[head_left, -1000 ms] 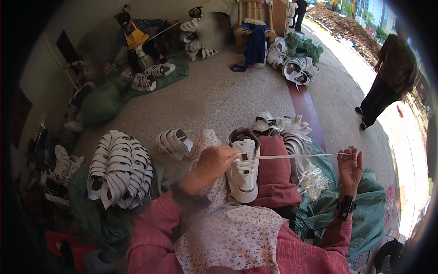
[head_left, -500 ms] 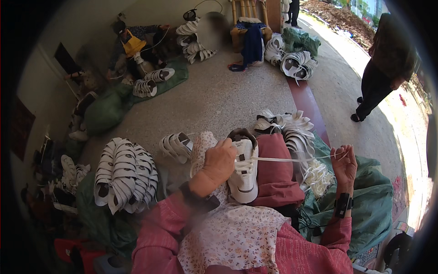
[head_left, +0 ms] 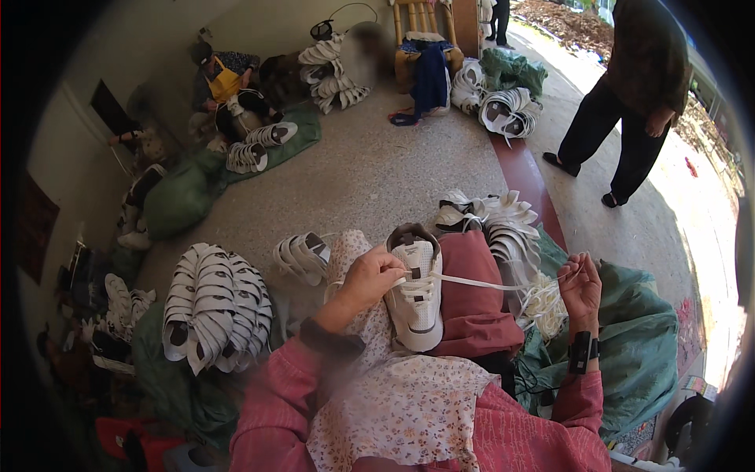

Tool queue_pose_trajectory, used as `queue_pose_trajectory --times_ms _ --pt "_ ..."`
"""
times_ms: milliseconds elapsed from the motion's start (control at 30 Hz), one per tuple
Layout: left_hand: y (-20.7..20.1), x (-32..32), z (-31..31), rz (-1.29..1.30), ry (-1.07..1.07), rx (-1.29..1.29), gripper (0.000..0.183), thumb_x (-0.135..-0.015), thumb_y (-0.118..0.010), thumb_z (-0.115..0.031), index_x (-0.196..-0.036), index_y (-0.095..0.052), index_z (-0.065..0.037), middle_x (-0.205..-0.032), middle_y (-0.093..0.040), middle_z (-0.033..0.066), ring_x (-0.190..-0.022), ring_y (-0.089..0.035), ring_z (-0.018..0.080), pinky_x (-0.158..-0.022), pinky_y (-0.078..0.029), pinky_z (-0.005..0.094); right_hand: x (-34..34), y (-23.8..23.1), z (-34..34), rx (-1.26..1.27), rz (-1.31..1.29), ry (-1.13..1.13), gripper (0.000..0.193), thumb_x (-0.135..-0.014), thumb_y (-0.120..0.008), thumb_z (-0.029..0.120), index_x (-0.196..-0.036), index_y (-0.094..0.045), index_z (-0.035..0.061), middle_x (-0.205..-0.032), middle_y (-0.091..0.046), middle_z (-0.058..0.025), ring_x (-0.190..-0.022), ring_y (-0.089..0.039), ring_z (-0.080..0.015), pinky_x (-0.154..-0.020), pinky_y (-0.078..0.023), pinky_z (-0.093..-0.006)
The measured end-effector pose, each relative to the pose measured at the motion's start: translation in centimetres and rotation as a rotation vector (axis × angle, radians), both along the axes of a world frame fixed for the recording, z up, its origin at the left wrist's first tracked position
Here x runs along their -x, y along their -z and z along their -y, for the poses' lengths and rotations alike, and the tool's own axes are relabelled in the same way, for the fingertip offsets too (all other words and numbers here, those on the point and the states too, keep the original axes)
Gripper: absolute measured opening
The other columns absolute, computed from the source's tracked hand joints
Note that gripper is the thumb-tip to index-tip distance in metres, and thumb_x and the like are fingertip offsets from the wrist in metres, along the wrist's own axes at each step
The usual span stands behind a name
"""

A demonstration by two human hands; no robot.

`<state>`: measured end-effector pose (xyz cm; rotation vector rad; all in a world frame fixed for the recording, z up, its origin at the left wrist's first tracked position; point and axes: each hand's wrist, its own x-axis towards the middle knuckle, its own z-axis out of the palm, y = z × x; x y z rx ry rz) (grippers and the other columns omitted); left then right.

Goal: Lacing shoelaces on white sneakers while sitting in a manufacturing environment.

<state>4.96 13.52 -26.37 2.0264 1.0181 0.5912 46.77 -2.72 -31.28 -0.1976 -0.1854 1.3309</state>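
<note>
The white shoe (head_left: 418, 318) sat left of the red trouser leg (head_left: 474, 318), left hand (head_left: 370, 277) pinched at its lacing (head_left: 418, 288), half-curled right hand (head_left: 580, 289) beyond holding the sagging lace (head_left: 472, 282), which wanted, I thought, steady tension.

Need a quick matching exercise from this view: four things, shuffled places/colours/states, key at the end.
Things:
1. shoe
2. lace
3. co-worker's apron
4. stacked shoe pieces near the green cloth

Matches:
A. yellow
B. white, in arched rows at the person's left
C. toe pointing toward the person
D. running between the shoe and the right hand

Pairs: 1-C, 2-D, 3-A, 4-B
</note>
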Motion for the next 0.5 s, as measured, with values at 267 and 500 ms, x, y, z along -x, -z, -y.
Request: queue_pose_trajectory --times_ms 267,500 --pt "1.0 -2.3 2.6 -0.122 -0.172 -0.177 0.012 -0.082 -0.070 -0.014 -0.087 -0.073 -0.004 -0.084 -0.061 0.0069 -0.074 -0.061 0.0188 -0.068 -0.048 0.0310 4.6 1.4 -2.2 0.201 0.208 -0.239 0.043 -0.103 -0.049 0.032 -0.072 -0.062 0.0053 -0.083 -0.066 -0.0108 -0.045 -0.040 -0.0127 -0.043 -0.033 -0.0236" --pt "2.6 -0.3 1.6 0.129 -0.136 0.064 0.015 -0.081 -0.073 -0.018 -0.087 -0.072 -0.004 -0.084 -0.063 0.0085 -0.075 -0.063 0.0205 -0.067 -0.049 0.0329 12.3 -3.6 -3.7 0.381 0.814 -0.322 0.017 -0.096 -0.061 0.021 -0.086 -0.060 0.0080 -0.075 -0.066 -0.0034 -0.044 -0.040 -0.0066 -0.041 -0.030 -0.0222"
